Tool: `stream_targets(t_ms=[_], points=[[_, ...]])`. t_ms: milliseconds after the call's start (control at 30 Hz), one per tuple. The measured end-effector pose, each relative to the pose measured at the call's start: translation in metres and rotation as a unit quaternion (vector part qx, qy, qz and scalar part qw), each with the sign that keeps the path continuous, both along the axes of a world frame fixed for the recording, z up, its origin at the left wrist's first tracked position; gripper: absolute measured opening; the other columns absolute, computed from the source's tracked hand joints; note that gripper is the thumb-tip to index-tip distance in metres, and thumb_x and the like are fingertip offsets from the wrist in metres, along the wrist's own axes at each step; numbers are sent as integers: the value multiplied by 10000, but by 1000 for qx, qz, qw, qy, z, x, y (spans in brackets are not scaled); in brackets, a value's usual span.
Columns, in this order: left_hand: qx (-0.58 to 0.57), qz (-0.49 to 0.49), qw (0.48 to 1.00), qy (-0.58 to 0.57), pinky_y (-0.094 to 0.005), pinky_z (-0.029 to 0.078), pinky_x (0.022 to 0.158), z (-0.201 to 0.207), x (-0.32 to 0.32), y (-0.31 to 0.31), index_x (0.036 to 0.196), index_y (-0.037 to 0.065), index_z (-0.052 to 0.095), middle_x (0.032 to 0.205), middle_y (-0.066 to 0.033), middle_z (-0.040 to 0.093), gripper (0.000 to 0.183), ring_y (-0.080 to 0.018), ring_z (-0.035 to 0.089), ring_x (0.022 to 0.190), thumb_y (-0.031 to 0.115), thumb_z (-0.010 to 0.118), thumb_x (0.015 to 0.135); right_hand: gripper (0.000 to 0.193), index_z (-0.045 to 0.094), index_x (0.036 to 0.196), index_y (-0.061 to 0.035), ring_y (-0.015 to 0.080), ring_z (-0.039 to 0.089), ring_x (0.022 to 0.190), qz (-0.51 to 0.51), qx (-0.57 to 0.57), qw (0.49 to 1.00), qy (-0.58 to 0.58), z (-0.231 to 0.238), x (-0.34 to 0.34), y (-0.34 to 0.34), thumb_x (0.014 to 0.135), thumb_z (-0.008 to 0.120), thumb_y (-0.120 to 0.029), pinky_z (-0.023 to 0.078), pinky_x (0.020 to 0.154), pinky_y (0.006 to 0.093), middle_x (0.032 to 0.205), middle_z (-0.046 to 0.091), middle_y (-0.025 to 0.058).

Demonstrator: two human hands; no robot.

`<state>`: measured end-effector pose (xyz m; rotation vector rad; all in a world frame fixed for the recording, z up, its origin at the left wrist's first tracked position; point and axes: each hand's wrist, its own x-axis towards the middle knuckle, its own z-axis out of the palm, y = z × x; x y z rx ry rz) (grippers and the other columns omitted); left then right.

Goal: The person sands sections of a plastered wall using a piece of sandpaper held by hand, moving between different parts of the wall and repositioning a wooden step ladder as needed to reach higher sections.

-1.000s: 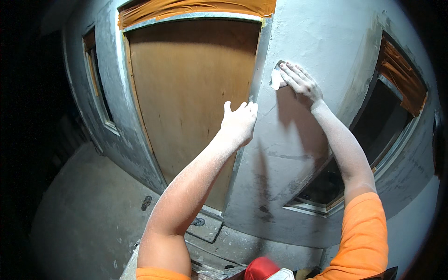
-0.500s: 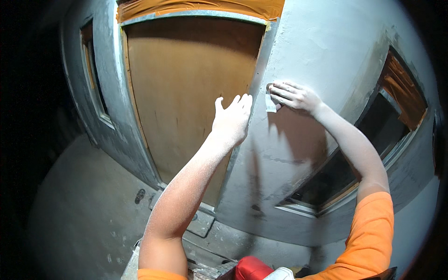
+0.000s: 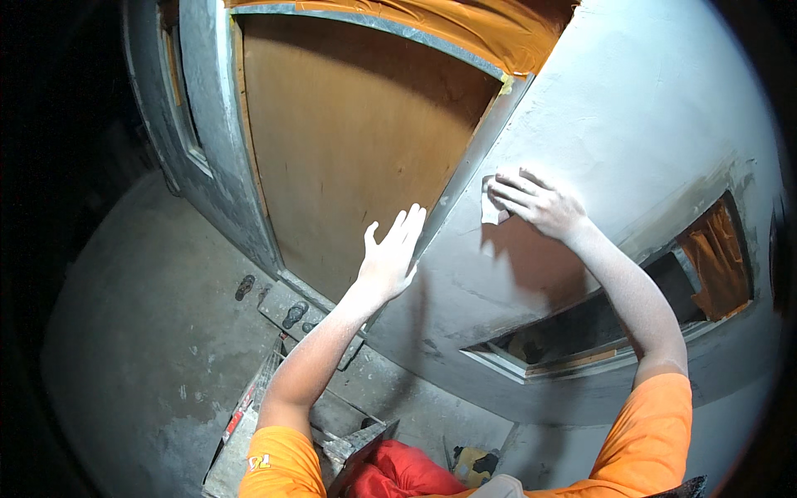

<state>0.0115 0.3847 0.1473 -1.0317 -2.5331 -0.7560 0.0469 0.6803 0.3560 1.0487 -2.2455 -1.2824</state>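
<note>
My right hand (image 3: 548, 206), coated in pale dust, presses a small folded piece of sandpaper (image 3: 492, 209) against the grey plastered wall (image 3: 614, 124). Its fingers lie over the sheet, whose pale back shows at the left of the fingertips. To the left, my left hand (image 3: 388, 259) is raised with nothing in it, fingers stretched out and thumb apart. It is in front of the lower right edge of the brown door panel (image 3: 357, 124), near the door frame; whether it touches the frame I cannot tell.
Orange sheeting (image 3: 465, 25) covers the opening above the door. A low window (image 3: 581, 336), partly covered by orange sheeting, is at the right. Dusty sandals (image 3: 294, 314) lie by the doorstep below. A narrow platform (image 3: 241, 448) and a yellowish bag (image 3: 475, 465) are near me.
The view has shifted and tilted, showing more of the floor and platform. My right hand stays on the wall with the sandpaper; my left hand remains outstretched, now lower in view.
</note>
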Motion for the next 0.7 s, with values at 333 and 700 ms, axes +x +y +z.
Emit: stream_targets(t_ms=[333,700], points=[[-56,-60,995,50,-695,163,1204,24,27,-4,1678,101,223,1733,-120,275,1000,-287,298,1589,131,763,837,471,639,1448,-200,140,400,1534,20,-12,1000,6,1,-4,-1,990,550,-267,338,1275,403,1594,528,-32],[-11,-43,999,22,-696,163,1204,22,6,-4,1678,83,212,1739,-119,260,972,-291,282,1595,131,746,867,511,561,1517,-239,107,382,1540,-10,5,999,43,-5,-3,-6,1008,562,-282,345,1271,418,1631,476,-58]])
